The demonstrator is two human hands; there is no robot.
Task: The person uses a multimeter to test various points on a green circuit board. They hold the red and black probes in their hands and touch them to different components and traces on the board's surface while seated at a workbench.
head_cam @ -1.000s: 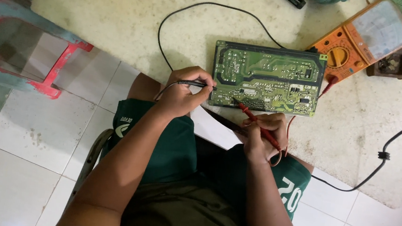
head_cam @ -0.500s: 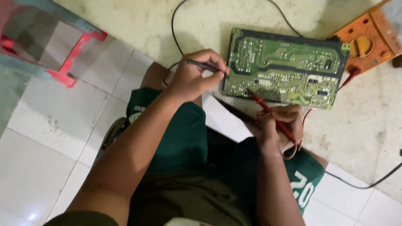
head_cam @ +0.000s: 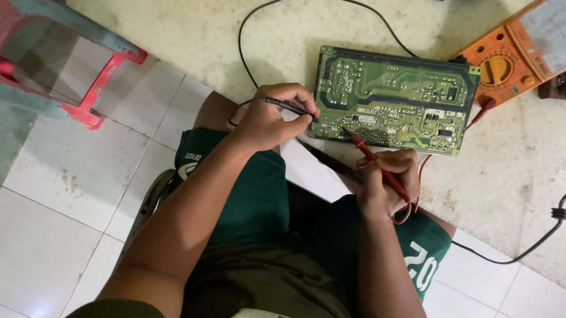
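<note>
Here the left hand has its grip clamped on a slim black test probe, tip at the left edge of the green rectangular circuit board lying on the floor just ahead of both grips. The right hand pinches a red test probe, tip on the board's near edge. Beyond the right grip sits an orange multimeter. A slipping tip could likely bridge neighbouring solder points, since they sit close together.
</note>
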